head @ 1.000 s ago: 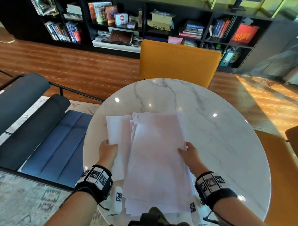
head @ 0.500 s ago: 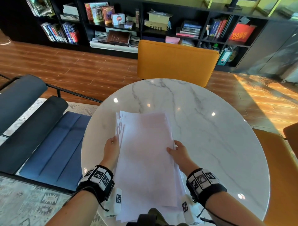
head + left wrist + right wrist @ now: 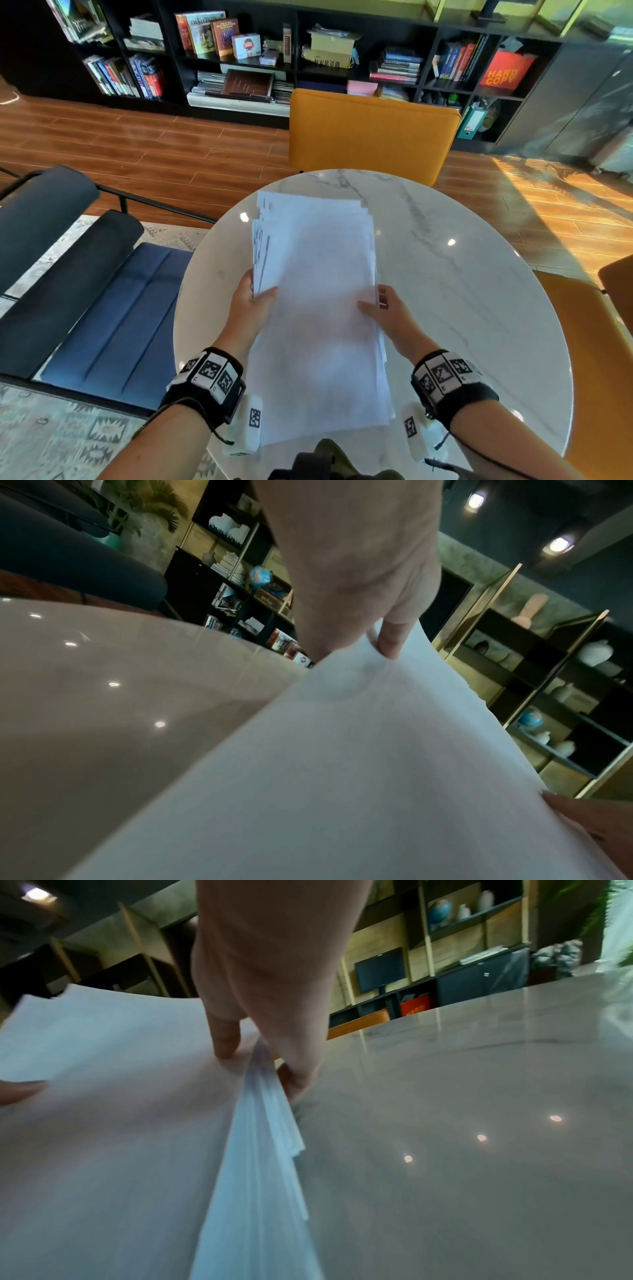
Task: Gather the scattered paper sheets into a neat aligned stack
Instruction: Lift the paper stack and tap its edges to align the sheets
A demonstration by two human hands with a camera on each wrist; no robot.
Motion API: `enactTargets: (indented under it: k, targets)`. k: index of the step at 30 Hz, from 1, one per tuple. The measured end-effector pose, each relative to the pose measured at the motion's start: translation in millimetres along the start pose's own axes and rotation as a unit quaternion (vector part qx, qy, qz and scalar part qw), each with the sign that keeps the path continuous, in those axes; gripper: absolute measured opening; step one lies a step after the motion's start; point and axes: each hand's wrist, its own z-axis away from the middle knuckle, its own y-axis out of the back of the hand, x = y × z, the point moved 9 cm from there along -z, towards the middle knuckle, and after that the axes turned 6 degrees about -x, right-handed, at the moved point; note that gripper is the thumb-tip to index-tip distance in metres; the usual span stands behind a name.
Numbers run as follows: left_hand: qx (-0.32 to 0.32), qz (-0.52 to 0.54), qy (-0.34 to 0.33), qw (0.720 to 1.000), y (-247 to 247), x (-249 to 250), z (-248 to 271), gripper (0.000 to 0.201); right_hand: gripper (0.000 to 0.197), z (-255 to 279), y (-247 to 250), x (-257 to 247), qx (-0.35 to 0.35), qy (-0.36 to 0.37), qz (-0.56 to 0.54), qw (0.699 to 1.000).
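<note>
Paper stack (image 3: 317, 308) sits between both hands, left hand (image 3: 248, 308) pinching at 9 o'clock, right hand (image 3: 388, 313) pinching at 3; long axis runs 6-to-12.

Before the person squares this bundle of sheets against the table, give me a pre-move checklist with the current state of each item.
1. Left hand grips the paper stack at its left edge: ok.
2. Right hand pinches the right edge, thumb on top, fingers beneath: ok.
3. All sheets gathered, none loose on the marble table: ok as far as visible.
4. Far edges flush: not ok, corners stagger at the top left.
5. Right edge flush: not ok, the right wrist view shows the layers fanned.
6. Near edge aligned: cannot tell.
</note>
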Motion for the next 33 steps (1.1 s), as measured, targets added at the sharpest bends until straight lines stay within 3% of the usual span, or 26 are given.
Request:
enactTargets:
  k: [5, 8, 15, 19, 26, 31, 33]
  targets:
    - [-0.022, -0.003, -0.104, 0.994, -16.8, 60.7, 1.4, 0.047, 0.039, 18.0, 23.5, -50.7, 0.019, 0.085, -0.141, 0.986]
    - [-0.007, 0.003, -0.194, 0.981, -28.6, 101.4, 11.8, 0.041, 0.022, 37.0, 40.9, -92.9, 0.054, 0.171, -0.132, 0.975]
    - [0.049, 0.042, -0.306, 0.950, -59.6, 162.7, 43.7, 0.034, 0.029, 84.4, 78.8, -150.2, 0.102, 0.289, -0.103, 0.946]
    - [0.049, 0.035, -0.280, 0.958, -76.7, 149.0, 52.0, 0.029, 0.032, 96.3, 96.9, -136.9, 0.080, 0.291, -0.137, 0.944]
    - [0.074, -0.043, -0.207, 0.974, -99.9, 108.7, 51.8, 0.025, 0.018, 87.9, 105.0, -79.0, 0.109, 0.180, -0.145, 0.967]
    - [0.098, 0.005, -0.229, 0.968, -99.0, 132.7, 61.5, 0.027, 0.020, 103.4, 121.7, -114.2, 0.097, 0.254, -0.139, 0.952]
    - [0.098, 0.019, -0.230, 0.968, -98.5, 134.8, 61.7, 0.030, 0.038, 106.8, 124.2, -123.4, 0.062, 0.275, -0.147, 0.948]
